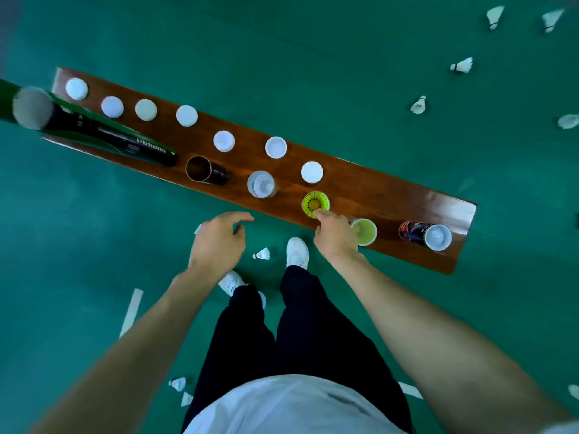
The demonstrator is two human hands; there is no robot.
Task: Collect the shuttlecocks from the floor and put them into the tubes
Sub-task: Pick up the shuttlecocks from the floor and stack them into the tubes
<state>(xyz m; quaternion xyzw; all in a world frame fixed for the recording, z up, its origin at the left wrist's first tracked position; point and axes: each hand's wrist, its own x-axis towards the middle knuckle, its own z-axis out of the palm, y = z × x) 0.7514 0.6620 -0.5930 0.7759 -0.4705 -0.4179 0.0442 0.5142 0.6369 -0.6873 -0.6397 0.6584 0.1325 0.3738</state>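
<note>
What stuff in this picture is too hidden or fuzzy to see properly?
- Head view: the right hand covers part of the green tube, so its contents are unclear.
- The big tube at the left edge is blurred and cut off.
- A shuttlecock is cut by the right edge.
- The left hand hides the floor beneath.

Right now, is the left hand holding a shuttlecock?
No, the left hand hovers with loosely curled fingers, holding nothing.

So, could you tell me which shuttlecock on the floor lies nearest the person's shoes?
The white shuttlecock between the two white shoes, just below the bench; the others lie scattered farther away.
</note>
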